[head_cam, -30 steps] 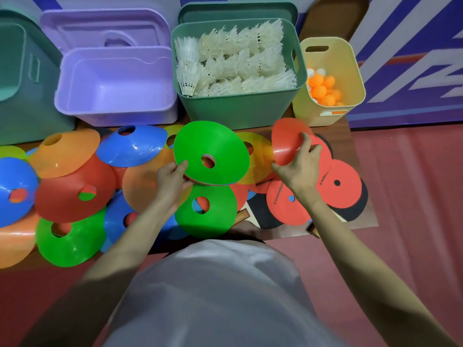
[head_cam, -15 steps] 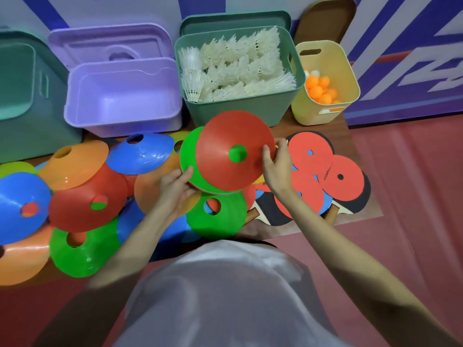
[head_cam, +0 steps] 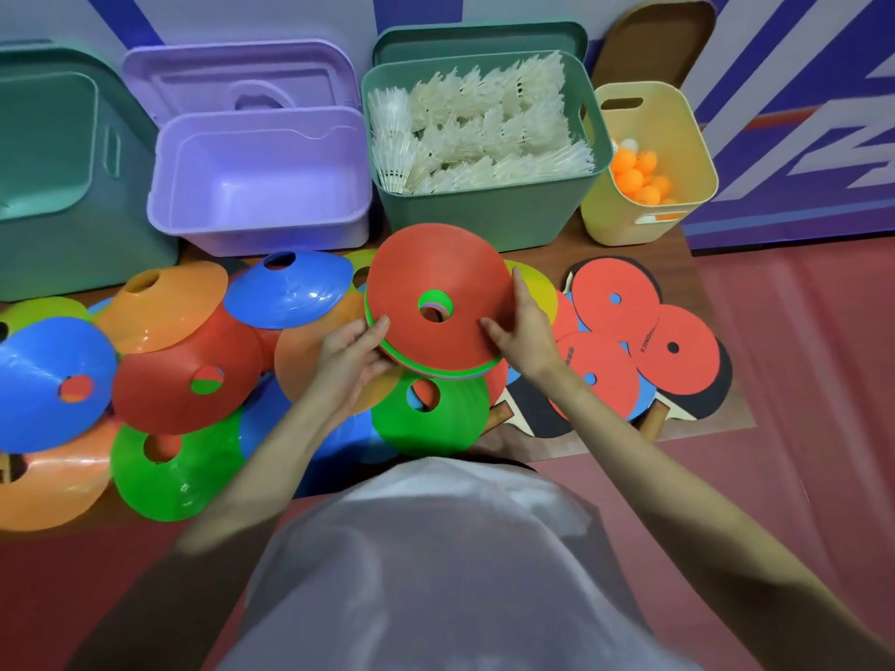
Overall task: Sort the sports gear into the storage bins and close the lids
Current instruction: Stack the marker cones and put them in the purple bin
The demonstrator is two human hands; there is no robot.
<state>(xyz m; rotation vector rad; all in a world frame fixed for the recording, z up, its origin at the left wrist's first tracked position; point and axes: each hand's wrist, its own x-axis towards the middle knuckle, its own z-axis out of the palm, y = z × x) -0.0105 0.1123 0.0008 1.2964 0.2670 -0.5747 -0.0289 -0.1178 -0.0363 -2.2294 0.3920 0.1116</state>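
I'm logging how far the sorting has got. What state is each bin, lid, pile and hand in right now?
Purple bin: open, nothing visible inside.
Purple lid: off, propped behind the bin.
Green bin: open, full of shuttlecocks.
Green lid: off, standing behind it.
Yellow bin: open, holds orange balls.
Red cone: stacked on a green one, held up.
Left hand: grips the stack's edge.
Right hand: holds the red cone's rim.
Paddles: unsorted on the floor.

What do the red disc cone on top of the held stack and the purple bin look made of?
Red disc cone: probably soft, flexible plastic, matte finish with a dull sheen. Purple bin: moulded rigid plastic, smooth and semi-glossy, with light glare on its inner floor.
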